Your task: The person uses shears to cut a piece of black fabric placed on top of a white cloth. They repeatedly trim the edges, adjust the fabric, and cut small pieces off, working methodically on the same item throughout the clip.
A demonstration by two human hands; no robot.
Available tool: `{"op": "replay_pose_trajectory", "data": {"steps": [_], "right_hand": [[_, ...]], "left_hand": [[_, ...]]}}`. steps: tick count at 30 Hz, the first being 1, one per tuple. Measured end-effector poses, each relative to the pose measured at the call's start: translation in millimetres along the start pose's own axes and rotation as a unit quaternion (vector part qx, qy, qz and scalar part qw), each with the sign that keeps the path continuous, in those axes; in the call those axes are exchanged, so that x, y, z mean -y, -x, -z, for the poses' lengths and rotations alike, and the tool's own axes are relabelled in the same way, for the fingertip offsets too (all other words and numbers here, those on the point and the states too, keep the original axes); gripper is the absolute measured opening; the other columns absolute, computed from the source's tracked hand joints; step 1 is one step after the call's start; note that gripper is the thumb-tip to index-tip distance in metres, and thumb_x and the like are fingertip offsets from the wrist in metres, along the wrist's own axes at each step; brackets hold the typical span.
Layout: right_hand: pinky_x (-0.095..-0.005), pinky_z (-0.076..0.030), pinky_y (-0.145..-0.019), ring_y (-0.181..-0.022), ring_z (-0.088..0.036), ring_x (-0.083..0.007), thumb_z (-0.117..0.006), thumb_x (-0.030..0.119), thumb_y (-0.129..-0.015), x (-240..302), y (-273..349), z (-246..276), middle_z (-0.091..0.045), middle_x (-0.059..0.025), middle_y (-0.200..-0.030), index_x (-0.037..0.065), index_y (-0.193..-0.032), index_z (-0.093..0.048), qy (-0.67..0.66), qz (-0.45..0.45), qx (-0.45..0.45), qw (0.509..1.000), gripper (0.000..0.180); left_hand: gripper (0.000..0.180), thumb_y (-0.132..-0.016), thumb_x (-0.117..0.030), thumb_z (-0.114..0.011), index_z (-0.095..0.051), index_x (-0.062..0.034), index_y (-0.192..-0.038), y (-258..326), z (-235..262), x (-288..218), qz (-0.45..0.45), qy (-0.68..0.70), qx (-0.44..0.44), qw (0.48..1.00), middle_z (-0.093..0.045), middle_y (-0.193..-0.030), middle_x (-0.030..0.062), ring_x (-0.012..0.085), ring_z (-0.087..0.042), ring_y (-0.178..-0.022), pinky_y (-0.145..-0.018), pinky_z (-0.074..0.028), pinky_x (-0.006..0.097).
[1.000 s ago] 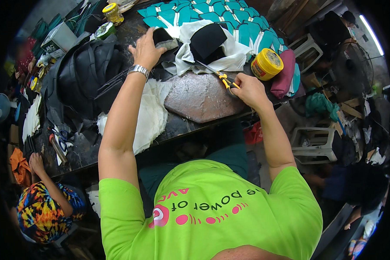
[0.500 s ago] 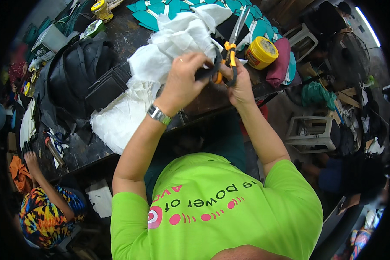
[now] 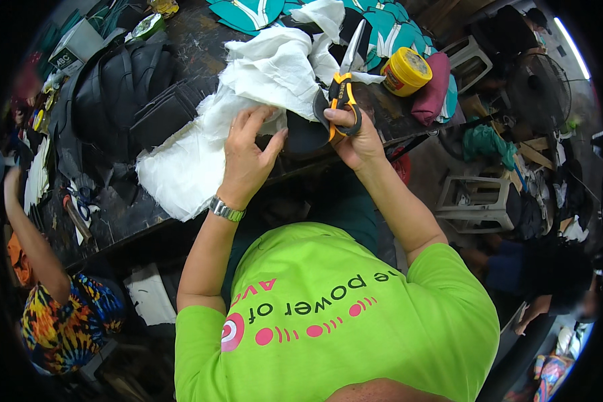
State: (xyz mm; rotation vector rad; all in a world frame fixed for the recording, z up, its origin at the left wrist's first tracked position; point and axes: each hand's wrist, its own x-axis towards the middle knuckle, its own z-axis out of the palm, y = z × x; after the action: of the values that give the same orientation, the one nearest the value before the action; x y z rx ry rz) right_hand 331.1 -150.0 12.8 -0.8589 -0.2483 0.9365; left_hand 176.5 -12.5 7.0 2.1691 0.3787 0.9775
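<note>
Scissors point(image 3: 342, 94) with orange and black handles are gripped in my right hand point(image 3: 360, 142), their blades pointing away from me over the table. Against their handles lies a curved black sheet piece point(image 3: 307, 132), partly under crumpled white cloth point(image 3: 268, 74). Whether my right fingers also pinch this piece, I cannot tell. My left hand point(image 3: 246, 151) rests at the near edge of the white cloth. Its fingers are bent forward and its thumb stands apart, toward the black piece. Nothing shows between them.
Black cut pieces point(image 3: 124, 100) are heaped on the dark table at left. A yellow tub point(image 3: 406, 72) and maroon bundle point(image 3: 431, 88) stand at right, with teal pieces point(image 3: 385, 33) behind. A co-worker's arm point(image 3: 40, 241) is at far left; a plastic stool point(image 3: 479, 203) stands right.
My left hand has moved left and nearer to me, away from the scissors. The scissors have turned and shifted slightly left. The black piece now lies lower between my hands.
</note>
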Motion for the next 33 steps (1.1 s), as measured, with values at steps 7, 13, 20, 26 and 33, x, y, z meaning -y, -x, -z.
{"op": "replay_pose_trajectory", "data": {"steps": [7, 13, 20, 26, 33], "right_hand": [[-0.0256, -0.052, -0.073, -0.078, -0.063, -0.0113, -0.075, 0.003, -0.076, -6, 10, -5, -0.063, 0.0005, -0.089, 0.008, -0.102, -0.060, 0.027, 0.011, -0.009, 1.000, 0.030], [-0.0257, -0.050, -0.080, -0.082, -0.061, -0.0114, -0.075, 0.002, -0.074, 11, 7, 3, -0.060, 0.0019, -0.088, 0.008, -0.103, -0.060, 0.028, 0.007, 0.001, 1.000, 0.033], [-0.0203, -0.048, -0.076, -0.079, -0.059, -0.0060, -0.076, -0.002, -0.078, 32, -26, 17, -0.062, 0.0009, -0.089, 0.006, -0.102, -0.057, 0.299, 0.345, -0.041, 0.889, 0.031], [-0.0200, -0.048, -0.077, -0.080, -0.059, -0.0058, -0.077, -0.001, -0.077, 17, -28, 19, -0.062, 0.0014, -0.089, 0.006, -0.103, -0.058, 0.279, 0.278, -0.021, 0.919, 0.033], [-0.0211, -0.049, -0.077, -0.079, -0.060, -0.0080, -0.078, -0.002, -0.074, 12, -32, 10, -0.063, -0.0017, -0.089, 0.004, -0.103, -0.056, 0.101, 0.173, -0.018, 0.980, 0.037]], "left_hand": [[0.041, -0.075, -0.010, -0.068, -0.061, -0.0008, -0.115, -4, -3, 7, 0.055, 0.156, 0.006, 0.986, -0.056, -0.111, 0.0170, 0.0329, -0.057, -0.100, -0.088, -0.045, 0.040], [0.024, -0.074, -0.018, -0.072, -0.066, -0.0045, -0.092, -10, -4, 12, -0.003, -0.225, 0.016, 0.974, -0.059, -0.101, 0.0124, 0.0292, -0.054, -0.099, -0.092, -0.035, 0.042], [0.015, -0.077, -0.008, -0.072, -0.061, -0.0015, -0.085, -13, 9, -7, 0.001, 0.067, 0.068, 0.995, -0.064, -0.081, 0.0099, 0.0222, -0.064, -0.068, -0.062, -0.052, 0.030], [0.027, -0.078, -0.012, -0.075, -0.065, -0.0021, -0.101, -8, 2, -17, -0.011, 0.053, 0.080, 0.995, -0.065, -0.088, 0.0104, 0.0235, -0.065, -0.078, -0.070, -0.052, 0.032], [0.025, -0.078, -0.015, -0.077, -0.068, 0.0011, -0.095, -18, -18, -4, -0.051, -0.051, 0.029, 0.997, -0.065, -0.101, 0.0124, 0.0250, -0.064, -0.086, -0.078, -0.050, 0.032]]}}
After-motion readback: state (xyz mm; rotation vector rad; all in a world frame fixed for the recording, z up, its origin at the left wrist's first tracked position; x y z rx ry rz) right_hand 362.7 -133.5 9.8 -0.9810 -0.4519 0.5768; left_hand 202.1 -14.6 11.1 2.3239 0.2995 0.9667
